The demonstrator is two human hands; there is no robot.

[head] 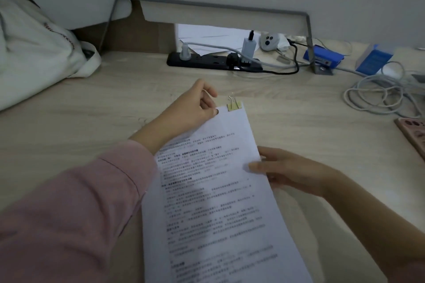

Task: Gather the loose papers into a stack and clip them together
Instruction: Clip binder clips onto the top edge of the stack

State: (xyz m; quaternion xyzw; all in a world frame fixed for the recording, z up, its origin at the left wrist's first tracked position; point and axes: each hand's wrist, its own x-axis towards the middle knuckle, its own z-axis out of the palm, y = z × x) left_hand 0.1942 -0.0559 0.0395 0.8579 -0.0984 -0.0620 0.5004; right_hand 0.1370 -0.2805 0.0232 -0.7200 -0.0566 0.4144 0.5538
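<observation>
A stack of white printed papers (213, 202) is held above the wooden desk (92, 103), running from the bottom of the view up to the middle. A small yellow binder clip (234, 105) grips the stack's far edge, its wire handles standing up. My left hand (193, 108) pinches the far left corner of the stack, thumb on top, just left of the clip. At the stack's right edge, my right hand (292, 171) holds the papers with the thumb on the top sheet and the fingers underneath.
A black power strip (213, 63) with plugs and cables lies at the back under a grey metal frame (309, 37). A white fabric bag (39, 48) sits at the left. Coiled white cables (377, 94), blue boxes (372, 58) and a pink tray (414, 131) crowd the right.
</observation>
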